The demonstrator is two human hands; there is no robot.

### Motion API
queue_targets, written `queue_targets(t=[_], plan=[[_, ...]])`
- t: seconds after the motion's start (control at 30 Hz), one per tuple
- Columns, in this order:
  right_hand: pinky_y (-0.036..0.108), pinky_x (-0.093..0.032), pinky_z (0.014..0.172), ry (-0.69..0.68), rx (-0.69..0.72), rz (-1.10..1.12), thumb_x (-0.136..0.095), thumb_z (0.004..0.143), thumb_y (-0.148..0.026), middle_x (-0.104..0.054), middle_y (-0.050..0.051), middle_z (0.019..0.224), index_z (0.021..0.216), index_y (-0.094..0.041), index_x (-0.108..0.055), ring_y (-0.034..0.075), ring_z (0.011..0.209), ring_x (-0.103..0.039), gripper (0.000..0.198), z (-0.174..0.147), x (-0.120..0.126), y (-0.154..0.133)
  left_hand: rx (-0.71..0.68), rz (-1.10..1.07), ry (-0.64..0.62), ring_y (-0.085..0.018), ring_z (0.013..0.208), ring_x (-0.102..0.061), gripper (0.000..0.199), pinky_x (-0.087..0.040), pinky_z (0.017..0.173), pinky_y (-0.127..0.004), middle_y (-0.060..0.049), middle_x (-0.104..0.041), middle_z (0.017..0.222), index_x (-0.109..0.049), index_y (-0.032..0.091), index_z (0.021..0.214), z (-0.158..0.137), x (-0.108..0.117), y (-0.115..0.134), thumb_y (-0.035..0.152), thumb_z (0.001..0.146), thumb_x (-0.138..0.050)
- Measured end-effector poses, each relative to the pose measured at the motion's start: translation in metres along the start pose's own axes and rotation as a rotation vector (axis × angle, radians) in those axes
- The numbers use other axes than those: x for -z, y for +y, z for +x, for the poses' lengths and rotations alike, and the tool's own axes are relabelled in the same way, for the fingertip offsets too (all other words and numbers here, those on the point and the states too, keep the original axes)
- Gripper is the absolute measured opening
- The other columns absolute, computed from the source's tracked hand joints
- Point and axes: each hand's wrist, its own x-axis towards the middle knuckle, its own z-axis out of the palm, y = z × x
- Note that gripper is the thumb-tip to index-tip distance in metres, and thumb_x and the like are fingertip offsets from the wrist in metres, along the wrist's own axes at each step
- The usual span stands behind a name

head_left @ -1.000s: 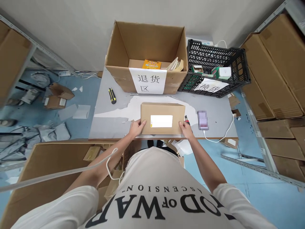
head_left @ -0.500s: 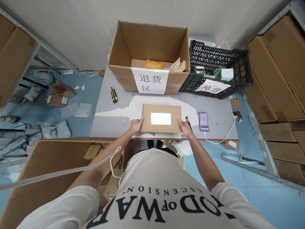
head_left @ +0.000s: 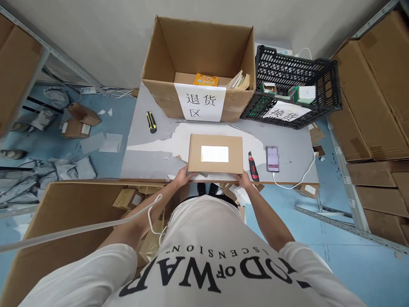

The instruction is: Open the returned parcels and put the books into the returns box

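A small brown cardboard box (head_left: 198, 166) with a white label (head_left: 214, 154) is at the table's near edge. Its near face shows as a narrow strip, so it looks slightly tilted or raised. My left hand (head_left: 183, 176) grips its near left corner, fingers partly under the edge. At the near right corner my right hand (head_left: 244, 179) holds it the same way; those fingertips are partly hidden by the box. Just right of the box lies a red and black box cutter (head_left: 253, 166).
A large carton (head_left: 153, 96) with a paper sign stands at the back of the table (head_left: 140, 166). Beside it is a black plastic crate (head_left: 332, 102) holding small boxes. A yellow-black cutter (head_left: 151, 122) lies left, a phone (head_left: 272, 159) right. An open carton (head_left: 79, 209) stands below left.
Both hands have slid from the box's sides to its near corners. The box's near face now shows, and the red cutter is uncovered beside my right hand.
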Motion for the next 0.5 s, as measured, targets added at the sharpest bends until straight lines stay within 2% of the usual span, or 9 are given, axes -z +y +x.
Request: queue_targets(t=[0.13, 0.2, 0.27, 0.37, 0.43, 0.5], plan=[[0.043, -0.044, 0.100, -0.054, 0.126, 0.021, -0.060, 0.078, -0.037, -0.064, 0.011, 0.119, 0.113, -0.020, -0.062, 0.026, 0.112, -0.059, 0.039, -0.008, 0.013, -0.018, -0.018, 0.058, 0.039, -0.022, 0.079, -0.062, 0.050, -0.050, 0.073, -0.031, -0.008, -0.069, 0.088, -0.063, 0.014, 0.102, -0.010, 0.014, 0.018, 0.056, 0.076, -0.055], [0.040, -0.047, 0.095, -0.068, 0.200, 0.031, -0.056, 0.082, -0.044, -0.063, 0.010, 0.119, 0.111, -0.021, -0.062, 0.025, 0.109, -0.059, 0.038, -0.013, 0.025, -0.034, -0.018, 0.107, 0.073, -0.017, 0.065, -0.055, 0.047, -0.045, 0.062, -0.028, -0.005, -0.065, 0.077, -0.064, 0.014, 0.096, -0.016, 0.024, 0.034, 0.056, 0.079, -0.050], [0.037, -0.049, 0.086, -0.033, 0.219, -0.016, -0.050, 0.085, -0.052, -0.066, 0.009, 0.110, 0.104, -0.020, -0.064, 0.025, 0.098, -0.061, 0.039, -0.016, 0.037, -0.053, 0.000, 0.178, 0.129, -0.014, 0.056, -0.046, 0.045, -0.038, 0.057, -0.026, -0.002, -0.057, 0.063, -0.063, 0.014, 0.082, -0.020, 0.033, 0.052, 0.056, 0.080, -0.047], [0.032, -0.046, 0.071, 0.043, 0.122, -0.199, -0.042, 0.087, -0.062, -0.065, 0.005, 0.079, 0.079, -0.019, -0.063, 0.022, 0.077, -0.059, 0.050, -0.014, 0.050, -0.078, 0.051, 0.266, 0.201, -0.012, 0.052, -0.038, 0.048, -0.030, 0.054, -0.026, 0.001, -0.041, 0.050, -0.051, 0.018, 0.055, -0.014, 0.043, 0.078, 0.059, 0.080, -0.045], [0.030, -0.042, 0.064, 0.049, 0.029, -0.293, -0.038, 0.087, -0.066, -0.059, 0.003, 0.063, 0.067, -0.019, -0.058, 0.020, 0.068, -0.056, 0.055, -0.010, 0.053, -0.087, 0.098, 0.290, 0.210, -0.012, 0.052, -0.035, 0.053, -0.027, 0.053, -0.027, 0.001, -0.036, 0.048, -0.042, 0.019, 0.047, -0.004, 0.046, 0.090, 0.062, 0.078, -0.047], [0.029, -0.039, 0.062, 0.043, -0.023, -0.327, -0.036, 0.086, -0.069, -0.054, 0.002, 0.056, 0.060, -0.020, -0.054, 0.018, 0.064, -0.052, 0.058, -0.005, 0.053, -0.090, 0.159, 0.298, 0.196, -0.012, 0.051, -0.034, 0.055, -0.025, 0.052, -0.027, 0.001, -0.034, 0.045, -0.038, 0.020, 0.044, 0.006, 0.048, 0.094, 0.064, 0.076, -0.049]])
